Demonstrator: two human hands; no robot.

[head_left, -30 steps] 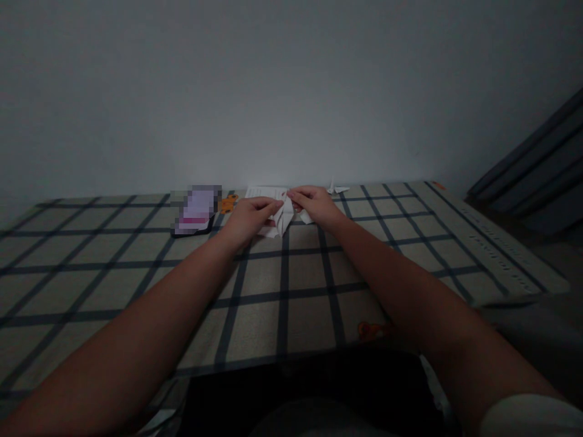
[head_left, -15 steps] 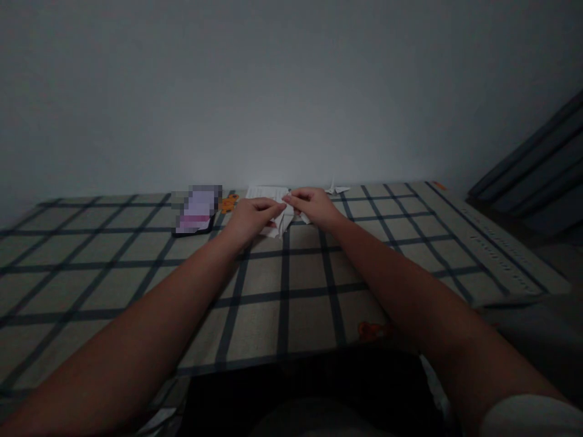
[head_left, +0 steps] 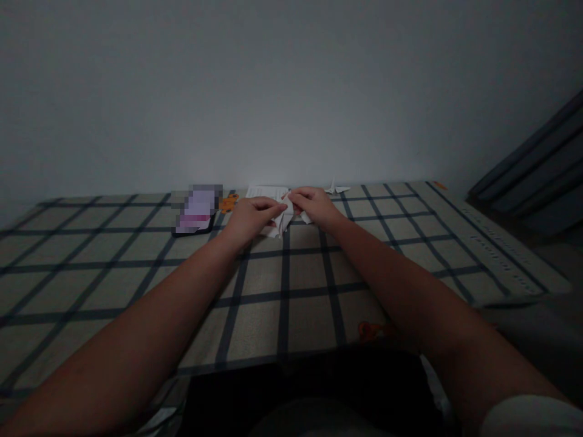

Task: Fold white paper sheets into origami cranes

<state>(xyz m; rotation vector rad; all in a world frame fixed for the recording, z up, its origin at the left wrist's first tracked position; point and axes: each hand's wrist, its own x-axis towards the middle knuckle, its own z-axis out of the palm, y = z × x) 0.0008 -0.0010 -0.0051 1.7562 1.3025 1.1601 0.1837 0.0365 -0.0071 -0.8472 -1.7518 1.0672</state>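
Both hands meet over a small piece of folded white paper near the far side of the table. My left hand is closed, its thumb and forefinger pinching the paper from the left. From the right, my right hand pinches the paper's upper edge with thumb and fingertips. Beneath and behind them lies a white printed sheet, partly covered by the hands. A folded paper crane rests just beyond my right hand, apart from it. The fine folds between the fingers are too small to make out.
A phone with a lit, blurred screen stands to the left of my left hand. The table has a checked cloth with orange printed figures. A plain wall rises behind it, and dark striped fabric hangs at the right.
My right fingertips have shifted slightly right, away from the left thumb, and more of the white folded paper shows between the hands. The left hand has stayed almost still.
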